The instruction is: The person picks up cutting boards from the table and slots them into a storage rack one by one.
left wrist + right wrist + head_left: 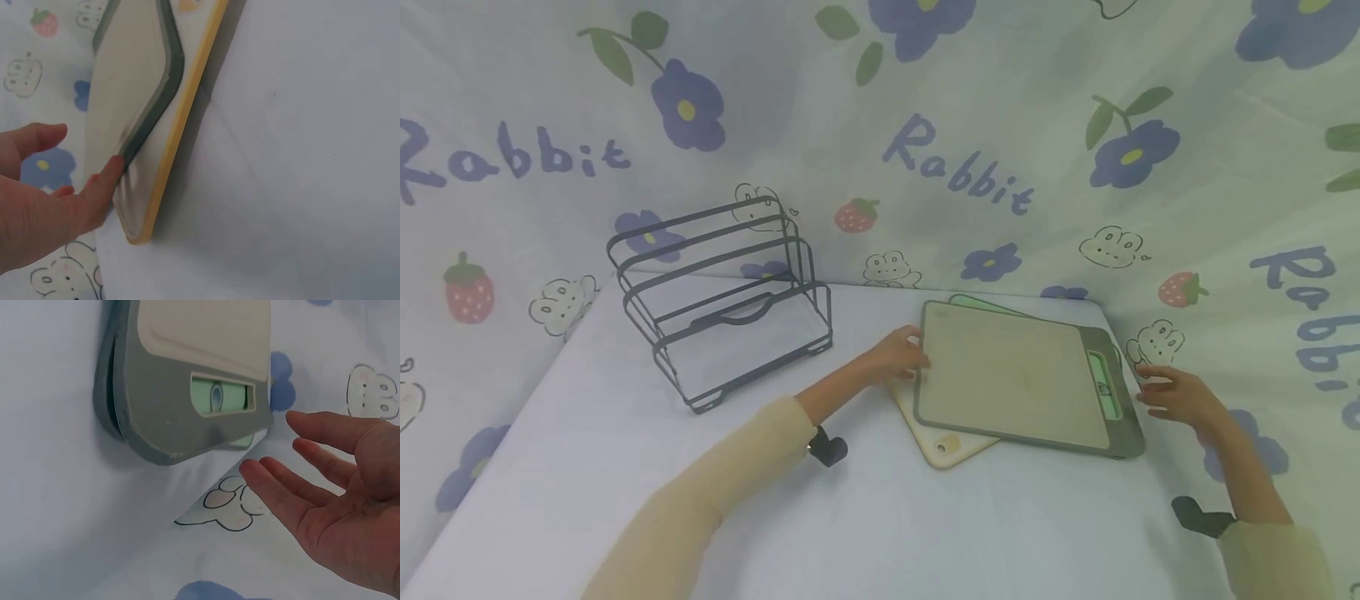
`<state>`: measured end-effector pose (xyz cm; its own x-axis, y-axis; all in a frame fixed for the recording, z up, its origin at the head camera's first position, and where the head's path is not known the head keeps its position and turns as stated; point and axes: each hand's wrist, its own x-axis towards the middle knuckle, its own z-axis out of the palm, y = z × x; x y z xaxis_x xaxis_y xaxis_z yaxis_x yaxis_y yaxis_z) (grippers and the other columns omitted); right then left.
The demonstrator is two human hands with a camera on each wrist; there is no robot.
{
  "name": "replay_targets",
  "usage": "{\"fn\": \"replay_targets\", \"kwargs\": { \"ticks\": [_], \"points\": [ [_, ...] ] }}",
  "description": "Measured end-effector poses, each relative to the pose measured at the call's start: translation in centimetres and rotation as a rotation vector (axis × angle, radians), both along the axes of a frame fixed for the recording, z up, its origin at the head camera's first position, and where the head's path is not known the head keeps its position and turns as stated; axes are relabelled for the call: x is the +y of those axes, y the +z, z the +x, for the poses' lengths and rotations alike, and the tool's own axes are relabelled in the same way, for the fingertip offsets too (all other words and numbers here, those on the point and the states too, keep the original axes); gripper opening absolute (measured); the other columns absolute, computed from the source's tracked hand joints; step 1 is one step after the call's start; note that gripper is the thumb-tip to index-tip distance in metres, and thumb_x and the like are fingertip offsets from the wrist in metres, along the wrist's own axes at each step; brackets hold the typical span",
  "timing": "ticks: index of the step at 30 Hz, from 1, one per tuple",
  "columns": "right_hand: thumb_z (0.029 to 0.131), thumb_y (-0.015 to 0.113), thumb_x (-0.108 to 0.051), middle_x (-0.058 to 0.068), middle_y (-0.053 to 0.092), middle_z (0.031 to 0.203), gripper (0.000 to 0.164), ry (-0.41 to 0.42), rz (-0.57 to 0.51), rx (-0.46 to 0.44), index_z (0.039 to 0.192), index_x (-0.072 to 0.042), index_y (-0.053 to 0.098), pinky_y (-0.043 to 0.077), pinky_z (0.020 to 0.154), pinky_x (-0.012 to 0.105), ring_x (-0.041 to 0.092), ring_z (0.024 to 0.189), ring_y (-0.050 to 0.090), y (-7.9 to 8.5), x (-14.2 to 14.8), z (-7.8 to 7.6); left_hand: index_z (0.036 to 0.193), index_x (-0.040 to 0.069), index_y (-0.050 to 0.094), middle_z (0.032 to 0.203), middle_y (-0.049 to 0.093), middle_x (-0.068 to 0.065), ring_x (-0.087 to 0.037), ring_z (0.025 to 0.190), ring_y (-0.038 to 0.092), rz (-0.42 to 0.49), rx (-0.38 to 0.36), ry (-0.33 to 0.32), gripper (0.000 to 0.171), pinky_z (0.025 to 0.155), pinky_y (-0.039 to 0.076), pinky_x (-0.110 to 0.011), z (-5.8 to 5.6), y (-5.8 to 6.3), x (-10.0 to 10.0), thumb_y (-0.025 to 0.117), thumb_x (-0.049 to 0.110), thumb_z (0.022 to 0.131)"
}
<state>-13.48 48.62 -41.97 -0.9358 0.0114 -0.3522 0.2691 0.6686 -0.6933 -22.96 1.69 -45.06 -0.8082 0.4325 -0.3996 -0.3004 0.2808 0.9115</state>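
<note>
A stack of cutting boards lies on the right half of the table. On top is a beige cutting board (1015, 375) with a grey-green rim and a slotted handle end. Under it, a cream board (946, 450) with a yellowish edge sticks out at the front left, and a light green board (981, 305) shows at the back. My left hand (897, 354) touches the top board's left edge with its fingertips, thumb held apart in the left wrist view. Beside the handle end, my right hand (1183, 397) hovers with spread fingers, apart from the boards and holding nothing.
A dark metal rack (741, 321) with several upright wire dividers stands on the left of the white table (865, 525). Behind and to the right hangs a cloth (820, 108) printed with flowers, rabbits and strawberries.
</note>
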Motion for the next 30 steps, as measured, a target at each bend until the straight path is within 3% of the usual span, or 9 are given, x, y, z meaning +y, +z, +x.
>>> {"fn": "replay_targets", "kwargs": {
  "ticks": [8, 11, 16, 21, 26, 30],
  "points": [
    [0.097, 0.057, 0.001, 0.038, 0.056, 0.122, 0.06, -0.011, -0.037, -0.025, 0.143, 0.021, 0.024, 0.059, 0.085, 0.039, 0.025, 0.1, 0.066, -0.4, 1.2, -0.3, 0.15, 0.002, 0.033, 0.128, 0.053, -0.021, -0.036, 0.123, 0.052, -0.044, -0.049, 0.024, 0.072, 0.095, 0.055, -0.041, -1.0, 0.1, 0.2, 0.069, 0.002, 0.087],
    [0.1, 0.056, -0.003, 0.033, 0.06, 0.118, 0.06, 0.002, -0.048, -0.033, 0.143, 0.021, 0.023, 0.059, 0.085, 0.039, 0.033, 0.105, 0.065, -0.6, 1.4, -0.5, 0.151, 0.0, 0.031, 0.132, 0.049, -0.022, -0.037, 0.125, 0.051, -0.054, -0.063, 0.03, 0.075, 0.094, 0.055, -0.039, -1.4, 0.2, 0.3, 0.069, 0.002, 0.086],
    [0.101, 0.053, -0.006, 0.039, 0.053, 0.125, 0.061, 0.004, -0.036, -0.062, 0.144, 0.021, 0.02, 0.058, 0.088, 0.042, 0.047, 0.113, 0.058, -0.6, 1.3, -0.9, 0.151, -0.004, 0.028, 0.137, 0.048, -0.026, -0.037, 0.126, 0.051, -0.066, -0.096, 0.061, 0.076, 0.091, 0.057, -0.037, -2.1, 0.6, 0.8, 0.069, 0.004, 0.088],
    [0.101, 0.055, -0.006, 0.042, 0.044, 0.131, 0.066, -0.024, -0.065, -0.13, 0.146, 0.02, 0.015, 0.056, 0.092, 0.046, 0.046, 0.114, 0.058, -0.8, 1.1, -1.5, 0.146, -0.006, 0.035, 0.136, 0.05, -0.026, -0.037, 0.122, 0.055, -0.063, -0.186, 0.135, 0.069, 0.085, 0.059, -0.037, -2.9, 0.8, 1.3, 0.071, 0.002, 0.087],
    [0.1, 0.056, -0.006, 0.04, 0.048, 0.129, 0.068, -0.015, -0.088, -0.152, 0.146, 0.02, 0.013, 0.054, 0.094, 0.049, 0.043, 0.111, 0.061, -1.2, 1.0, -2.0, 0.135, -0.005, 0.045, 0.121, 0.057, -0.022, -0.033, 0.102, 0.064, -0.187, -0.186, 0.169, 0.058, 0.073, 0.061, -0.033, -3.3, 1.0, 2.2, 0.073, 0.004, 0.084],
    [0.101, 0.056, -0.009, 0.041, 0.046, 0.132, 0.068, -0.003, -0.085, -0.155, 0.147, 0.018, 0.014, 0.052, 0.096, 0.053, 0.042, 0.111, 0.062, -1.4, 0.8, -2.3, 0.134, -0.005, 0.044, 0.111, 0.059, -0.021, -0.033, 0.093, 0.066, -0.299, -0.135, 0.154, 0.059, 0.068, 0.062, -0.033, -3.7, 0.5, 3.1, 0.073, 0.003, 0.083]
  ]
}}
